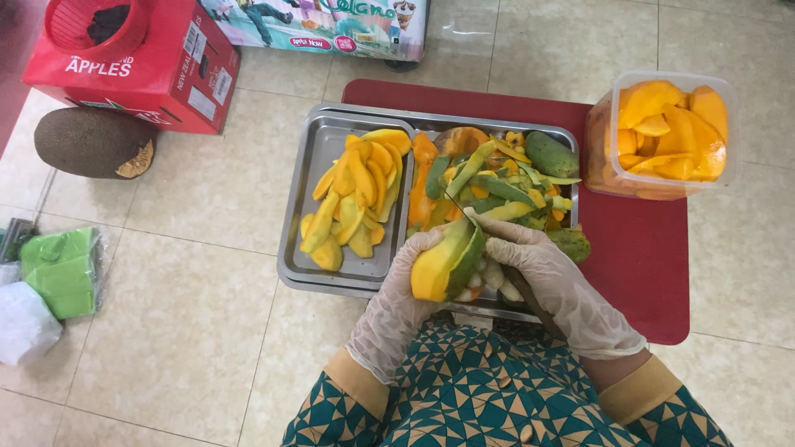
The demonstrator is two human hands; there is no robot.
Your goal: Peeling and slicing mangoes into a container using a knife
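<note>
1. Patterned green sleeves [464,397] fill the bottom edge; both gloved hands work over the two-compartment steel tray [298,207].
2. Yellow mango slices [356,199] fill its left compartment, green peelings [497,186] its right; a clear tub of mango pieces [662,132] stands beyond.
3. Mostly hidden, a thin knife blade [455,207] shows.
4. Left hand [397,306] cups a half-peeled mango [447,261]; right hand [555,285] is closed around the knife.
</note>
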